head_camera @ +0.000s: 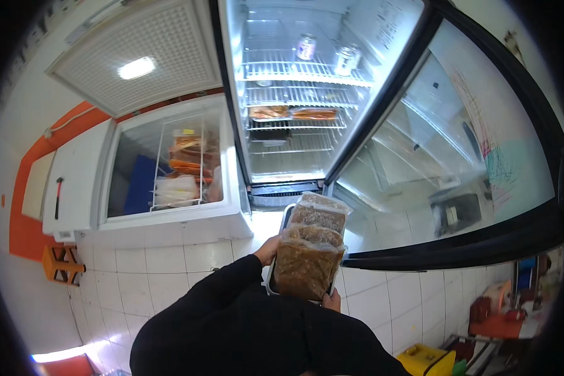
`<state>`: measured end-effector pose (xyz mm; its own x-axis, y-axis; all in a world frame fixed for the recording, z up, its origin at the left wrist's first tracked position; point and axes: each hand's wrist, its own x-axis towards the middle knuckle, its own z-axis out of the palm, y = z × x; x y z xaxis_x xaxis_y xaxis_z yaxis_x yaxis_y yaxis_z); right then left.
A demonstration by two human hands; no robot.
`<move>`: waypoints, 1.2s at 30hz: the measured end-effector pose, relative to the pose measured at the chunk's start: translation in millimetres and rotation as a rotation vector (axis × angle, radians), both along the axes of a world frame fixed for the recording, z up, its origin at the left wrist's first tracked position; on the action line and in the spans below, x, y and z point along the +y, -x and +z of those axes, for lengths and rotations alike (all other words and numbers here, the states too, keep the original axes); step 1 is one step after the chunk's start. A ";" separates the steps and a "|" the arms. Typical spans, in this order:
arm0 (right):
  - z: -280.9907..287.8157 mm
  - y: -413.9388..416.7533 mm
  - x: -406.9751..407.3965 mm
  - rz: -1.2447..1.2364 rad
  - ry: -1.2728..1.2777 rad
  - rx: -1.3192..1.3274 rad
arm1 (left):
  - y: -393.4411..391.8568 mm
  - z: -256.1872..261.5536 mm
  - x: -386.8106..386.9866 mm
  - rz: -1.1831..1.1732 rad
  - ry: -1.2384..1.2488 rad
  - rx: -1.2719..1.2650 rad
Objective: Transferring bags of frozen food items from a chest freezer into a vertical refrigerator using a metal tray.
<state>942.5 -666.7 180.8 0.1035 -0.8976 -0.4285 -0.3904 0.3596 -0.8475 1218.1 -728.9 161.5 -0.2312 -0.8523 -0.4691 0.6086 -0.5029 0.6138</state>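
Note:
My left hand [267, 251] grips the left side of a metal tray [287, 215] held in front of my body. At the tray's near right corner, my right hand [332, 301] holds its edge. Clear plastic bags of brown food lie overlapping on the tray. The nearest bag [306, 268] is large and flat; a frosted bag [318, 217] lies at the far end. Beyond the tray stands an upright refrigerator [286, 164], its glass door [404, 141] swung out to the right. Black sleeves cover my arms, and most of each hand's fingers are hidden.
Two cans [306, 47] stand on an upper wire shelf [305, 70]; orange packs [270, 113] lie lower. On the left, a chest freezer [169, 223] has its lid [136, 51] raised over packed bags. An orange stool [61, 265] and a yellow container [425, 359] stand farther off.

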 end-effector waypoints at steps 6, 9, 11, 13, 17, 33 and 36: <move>6.0 -32.3 -19.1 -0.265 -0.043 -0.189 | -9.3 -6.5 -49.9 -0.119 -0.019 0.041; -8.1 -56.6 -60.0 -0.370 -0.063 -0.370 | -32.3 -9.7 -86.1 -0.081 -0.022 0.009; -23.4 -67.4 -96.7 -0.376 -0.112 -0.378 | -43.1 -16.9 -114.4 -0.039 -0.021 -0.003; -54.7 -78.5 -141.1 -0.403 -0.080 -0.448 | -56.7 -34.8 -151.3 0.028 -0.033 0.049; -97.4 -89.1 -223.1 -0.331 -0.090 -0.323 | -73.6 -84.1 -219.0 0.108 -0.037 -0.013; -170.8 -154.0 -451.4 -0.410 -0.089 -0.428 | -127.4 -148.3 -391.4 0.128 -0.179 0.160; -160.8 -178.9 -484.4 -0.361 -0.336 -0.401 | -147.1 -148.1 -381.9 0.145 -0.233 -0.051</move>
<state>1121.4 -1151.1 20.0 0.0301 -0.7294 -0.6834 0.1300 0.6808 -0.7209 1365.1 -1110.7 13.4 -0.0861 -0.7427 -0.6641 0.6558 -0.5441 0.5234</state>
